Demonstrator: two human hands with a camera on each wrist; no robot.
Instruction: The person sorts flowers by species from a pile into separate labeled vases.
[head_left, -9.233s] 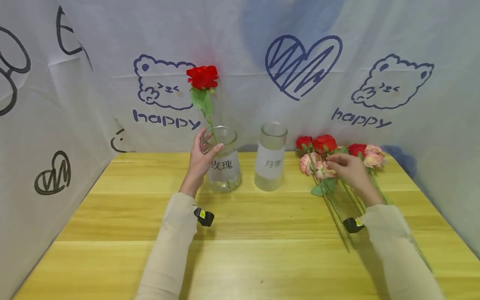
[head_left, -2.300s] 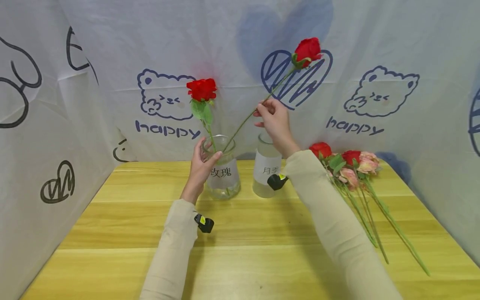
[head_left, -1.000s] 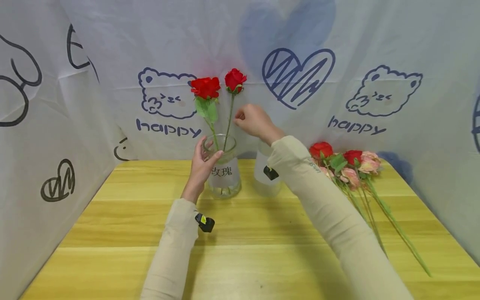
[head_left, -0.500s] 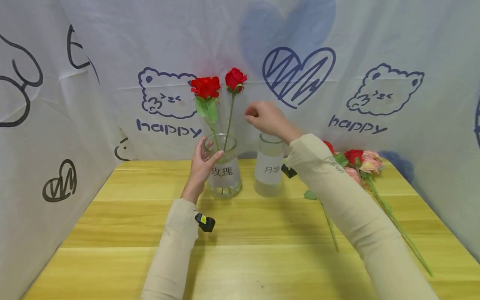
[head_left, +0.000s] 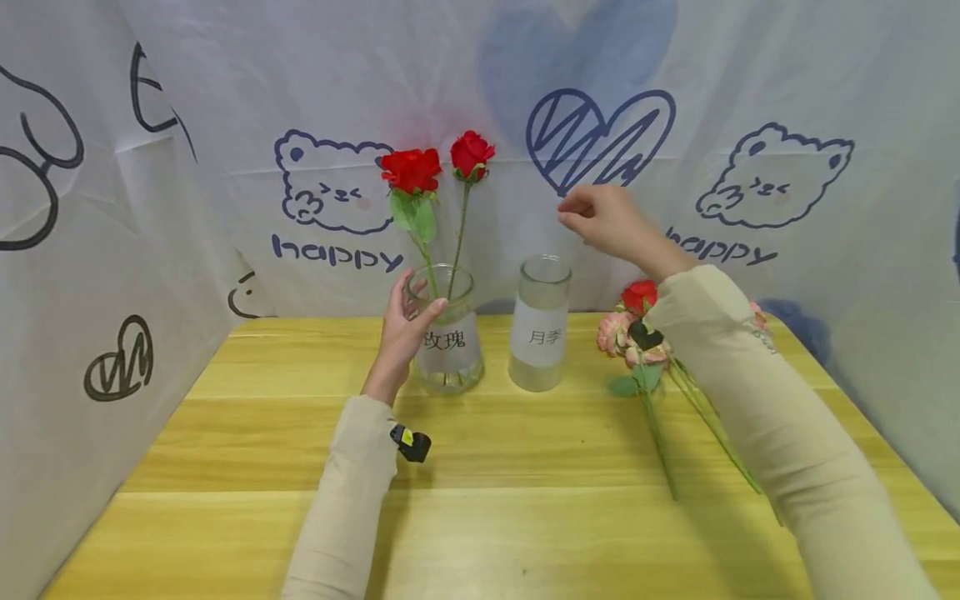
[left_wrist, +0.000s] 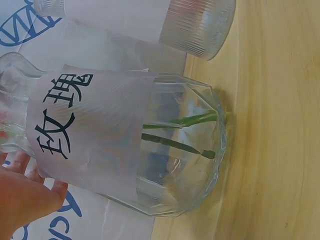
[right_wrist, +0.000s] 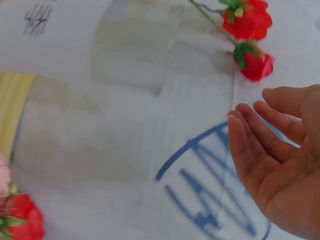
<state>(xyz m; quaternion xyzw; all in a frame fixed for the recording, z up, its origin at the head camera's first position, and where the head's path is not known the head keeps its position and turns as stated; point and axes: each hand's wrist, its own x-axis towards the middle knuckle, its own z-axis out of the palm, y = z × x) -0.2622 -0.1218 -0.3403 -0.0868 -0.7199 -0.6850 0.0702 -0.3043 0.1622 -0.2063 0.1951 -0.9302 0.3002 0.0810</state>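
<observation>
My left hand grips the neck of a glass vase with a paper label, thumb in front near the rim. Two red roses stand in it: a wide one with leaves and a narrower one. In the left wrist view, their stem ends reach near the base of the vase. My right hand is in the air, right of and above a second, slimmer labelled glass vase. In the right wrist view, the right hand has loosely bent fingers and holds nothing.
On the table's right side lie a red rose, pink flowers and several green stems, partly hidden by the right sleeve. A white cloth with drawings hangs behind the wooden table.
A second red rose went from the right hand into the left vase. The right hand let go and has moved right, past the slim vase. The left hand has stayed on its vase.
</observation>
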